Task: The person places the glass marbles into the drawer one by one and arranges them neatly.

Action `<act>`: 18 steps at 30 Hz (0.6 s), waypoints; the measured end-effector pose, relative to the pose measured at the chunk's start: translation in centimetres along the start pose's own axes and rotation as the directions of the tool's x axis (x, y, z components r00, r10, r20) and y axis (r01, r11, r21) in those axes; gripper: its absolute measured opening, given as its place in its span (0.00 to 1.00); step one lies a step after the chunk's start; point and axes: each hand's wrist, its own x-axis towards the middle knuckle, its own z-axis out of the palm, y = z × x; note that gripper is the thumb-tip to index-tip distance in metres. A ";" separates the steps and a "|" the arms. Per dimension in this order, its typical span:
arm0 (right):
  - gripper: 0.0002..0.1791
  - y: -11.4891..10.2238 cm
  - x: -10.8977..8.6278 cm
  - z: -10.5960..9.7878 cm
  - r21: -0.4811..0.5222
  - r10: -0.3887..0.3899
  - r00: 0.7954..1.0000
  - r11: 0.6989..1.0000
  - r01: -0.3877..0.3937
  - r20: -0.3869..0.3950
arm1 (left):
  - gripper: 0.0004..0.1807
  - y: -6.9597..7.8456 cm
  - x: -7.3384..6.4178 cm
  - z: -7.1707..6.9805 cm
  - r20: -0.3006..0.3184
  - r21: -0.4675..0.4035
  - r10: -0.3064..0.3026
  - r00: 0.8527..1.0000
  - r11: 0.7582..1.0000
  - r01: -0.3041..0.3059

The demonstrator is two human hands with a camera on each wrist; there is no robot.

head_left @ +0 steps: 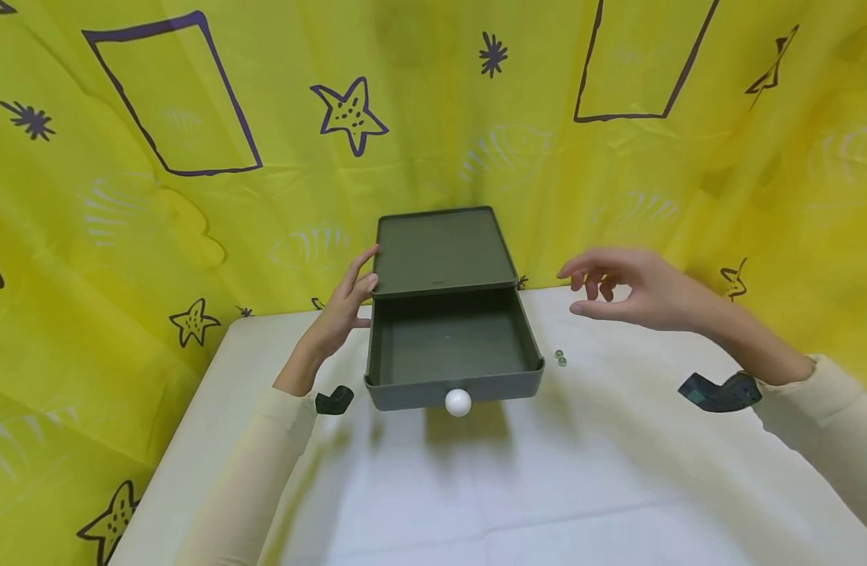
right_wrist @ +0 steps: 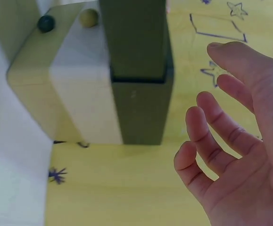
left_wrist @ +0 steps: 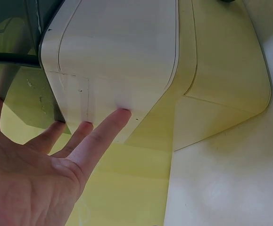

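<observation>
A small chest of stacked drawers stands on the table, with a dark green top unit, a white one beneath and a pale yellow one lowest. The green drawer is pulled out toward me by its front with a white round knob; only its bare floor shows inside. My left hand rests its spread fingers against the chest's left side, on the green and white units. To the right of the chest, my right hand hovers with loosely bent fingers and holds nothing.
Two small green beads lie on the white tabletop, right of the drawer. A yellow curtain with drawn stars and frames hangs close behind the chest. Lower drawers carry a yellow knob and a dark green knob.
</observation>
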 end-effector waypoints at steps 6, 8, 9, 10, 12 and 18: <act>0.25 1.8 -1.7 1.4 0.028 0.092 0.996 0.995 -0.091 -0.015 | 0.35 0.0 0.0 -0.1 -0.004 0.005 0.001 1.000 1.000 -0.001; 0.24 2.4 -2.1 2.0 0.033 0.128 0.992 0.991 -0.127 -0.018 | 0.36 -0.1 0.0 -0.1 -0.006 0.005 -0.002 1.000 1.000 0.002; 0.23 2.6 -2.4 2.3 0.036 0.145 0.989 0.989 -0.144 -0.019 | 0.36 -0.1 0.0 -0.1 -0.007 0.004 -0.002 1.000 1.000 0.002; 0.22 2.9 -2.6 2.6 0.036 0.162 0.987 0.986 -0.161 -0.020 | 0.36 -0.1 0.0 -0.1 -0.007 0.003 -0.004 1.000 1.000 0.004; 0.21 3.6 -3.2 3.3 0.041 0.189 0.982 0.981 -0.188 -0.022 | 0.35 0.0 0.0 0.0 -0.006 0.002 -0.005 1.000 1.000 0.005; 0.19 5.7 -4.7 5.3 0.048 0.253 0.967 0.967 -0.251 -0.034 | 0.35 0.0 0.1 0.0 -0.004 -0.004 -0.003 1.000 1.000 0.003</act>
